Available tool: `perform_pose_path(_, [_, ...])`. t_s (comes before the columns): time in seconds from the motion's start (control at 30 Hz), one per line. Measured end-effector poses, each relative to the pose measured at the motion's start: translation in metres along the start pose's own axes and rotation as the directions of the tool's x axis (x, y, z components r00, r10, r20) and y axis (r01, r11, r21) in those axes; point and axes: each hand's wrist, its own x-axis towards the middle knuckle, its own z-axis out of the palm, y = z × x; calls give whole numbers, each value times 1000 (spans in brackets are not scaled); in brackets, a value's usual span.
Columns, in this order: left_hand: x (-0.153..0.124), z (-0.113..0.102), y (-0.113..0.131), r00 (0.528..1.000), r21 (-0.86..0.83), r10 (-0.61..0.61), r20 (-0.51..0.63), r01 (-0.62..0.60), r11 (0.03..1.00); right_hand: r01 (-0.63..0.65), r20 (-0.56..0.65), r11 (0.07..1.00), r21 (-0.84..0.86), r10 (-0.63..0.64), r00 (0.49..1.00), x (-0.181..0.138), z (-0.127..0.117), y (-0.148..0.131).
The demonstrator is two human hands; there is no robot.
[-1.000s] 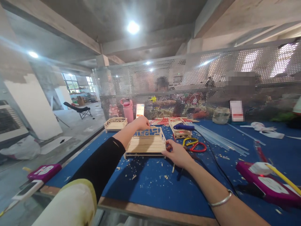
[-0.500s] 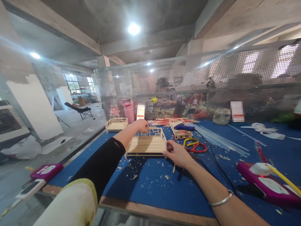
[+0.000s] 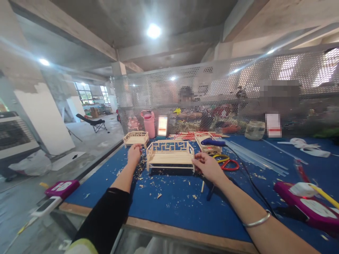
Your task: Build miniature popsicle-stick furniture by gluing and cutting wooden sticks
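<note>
A miniature wooden bench [image 3: 169, 157] with a latticed back and side rails stands upright on the blue table. At its right end, the thumb and fingers of my right hand [image 3: 209, 165] close on the armrest and front corner post. My left hand [image 3: 134, 155] is off to the left of the bench, apart from it, with its fingers curled in. Whether anything is inside those fingers is hidden. Behind my left hand stands a second small bench [image 3: 136, 138]. A third wooden piece [image 3: 209, 148] lies behind my right hand, under a blue glue gun [image 3: 213, 142].
Pliers with red and yellow handles [image 3: 229, 164] lie right of my right hand, near the glue gun's cable. Clear glue sticks [image 3: 256, 155], red-tipped sticks [image 3: 190, 135], a pink bottle [image 3: 149, 125] and a jar [image 3: 254, 130] stand or lie farther back. A purple power strip [image 3: 309, 204] is at right.
My left hand has moved from the bench's back rail to the left, away from it. The bench now faces me more squarely; my right hand stays at its right end. The view has shifted slightly.
</note>
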Motion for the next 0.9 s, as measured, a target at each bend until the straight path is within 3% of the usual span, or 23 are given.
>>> perform_pose_path(0.13, [-18,12,-7,982,-102,45,185,-27,994,-5,-82,992,124,15,997,-1,-1,-2])
perform_pose_path(0.23, [-29,14,-2,906,-175,151,396,-87,981,-13,-122,980,197,38,992,-1,-2,-2])
perform_pose_path(0.3, [-35,14,1,868,-235,176,464,-71,969,-16,-132,973,232,48,990,-2,-3,-3])
perform_pose_path(0.47, [-40,17,7,901,-423,131,414,64,904,79,-160,957,279,-35,986,-4,-9,-9])
perform_pose_path(0.6, [-39,17,11,931,-634,81,357,177,753,138,-210,950,281,-80,974,-4,-13,-11])
perform_pose_path(0.77, [-43,14,16,896,-715,61,440,308,628,138,-239,912,386,-45,970,0,-14,-9])
perform_pose_path(0.9, [-47,13,19,869,-713,18,494,394,579,13,-246,906,422,101,964,0,-11,-9])
